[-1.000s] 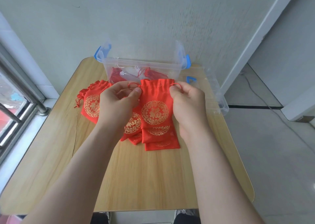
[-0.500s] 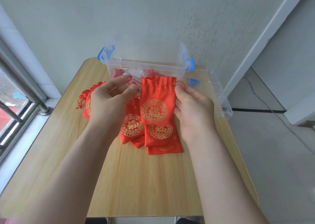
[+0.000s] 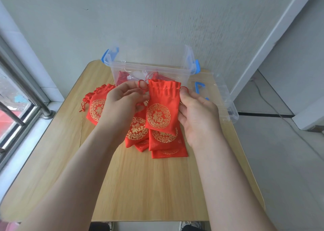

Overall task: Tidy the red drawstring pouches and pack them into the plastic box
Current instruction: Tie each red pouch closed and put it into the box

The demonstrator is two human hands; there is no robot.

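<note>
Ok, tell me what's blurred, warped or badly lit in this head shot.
Head view: soft daylight, no hard shadows; the held pouch and its gold print read sharply between the left hand and right hand; the window rail at the left edge smears; wide-angle lens bows the table edges; the clear plastic box nearly fades into the wall.

Your wooden table [image 3: 140, 187] set against a pale wall [image 3: 157, 20], barred window [image 3: 15, 107] to its left, grey floor [image 3: 280, 160] and white door frame [image 3: 278, 28] to its right

Gold 福 on held pouch [image 3: 161, 97].
</note>
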